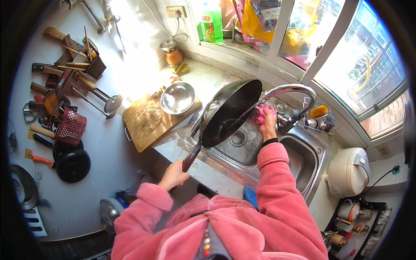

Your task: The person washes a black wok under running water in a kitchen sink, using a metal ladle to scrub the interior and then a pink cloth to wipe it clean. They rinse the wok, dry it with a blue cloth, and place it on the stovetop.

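My left hand [175, 175] grips the dark handle of a black wok [213, 112], which is tilted on its side above the left basin of a steel double sink [317, 174]. From the curved chrome faucet [307, 87] a stream of water runs into the wok. A crumpled pink cloth [260, 115] is held in my right hand [269, 125], beside the wok's right rim and below the spout. Part of the left basin is hidden behind the wok. The right basin shows beyond my right sleeve.
Left of the sink, a steel bowl [177, 98] stands on a wooden cutting board [139, 122]. A wire caddy [320, 125] holding a yellow brush sits behind the faucet. To the right is a rice cooker [347, 172]. Knives, ladles and pans [72, 164] hang on the left wall.
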### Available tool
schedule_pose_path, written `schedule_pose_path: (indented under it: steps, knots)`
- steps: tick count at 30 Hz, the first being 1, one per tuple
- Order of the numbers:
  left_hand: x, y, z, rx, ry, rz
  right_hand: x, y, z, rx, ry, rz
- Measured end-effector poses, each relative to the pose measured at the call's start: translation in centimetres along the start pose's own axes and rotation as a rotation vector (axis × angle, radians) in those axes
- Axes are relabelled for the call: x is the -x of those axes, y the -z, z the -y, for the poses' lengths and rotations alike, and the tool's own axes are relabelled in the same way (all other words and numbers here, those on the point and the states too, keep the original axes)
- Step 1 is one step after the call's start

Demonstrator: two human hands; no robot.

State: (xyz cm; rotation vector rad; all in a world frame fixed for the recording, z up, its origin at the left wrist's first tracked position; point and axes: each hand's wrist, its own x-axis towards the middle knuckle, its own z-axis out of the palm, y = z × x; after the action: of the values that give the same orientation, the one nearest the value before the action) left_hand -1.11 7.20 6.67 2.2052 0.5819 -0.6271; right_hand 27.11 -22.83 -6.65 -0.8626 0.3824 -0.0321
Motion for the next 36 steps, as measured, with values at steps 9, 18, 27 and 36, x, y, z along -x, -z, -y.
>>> schedule_pose_path:
  steps: [9,18,27,36]
  knots:
    - [0.4,0.5,-0.8,-0.057,0.015,0.016,0.7,3.6,-0.4,0.179,0.087,0.058]
    - [0.5,0.5,-0.8,-0.08,-0.04,0.011,1.0,9.6,-6.1,-0.748,-0.373,0.502]
    - [0.5,0.1,0.1,-0.077,-0.017,0.014,3.3,7.6,-9.5,-0.648,-0.555,-0.051]
    - [0.8,0.1,-0.5,-0.078,0.008,0.009,-2.1,9.3,-10.9,-0.639,-0.496,-0.064]
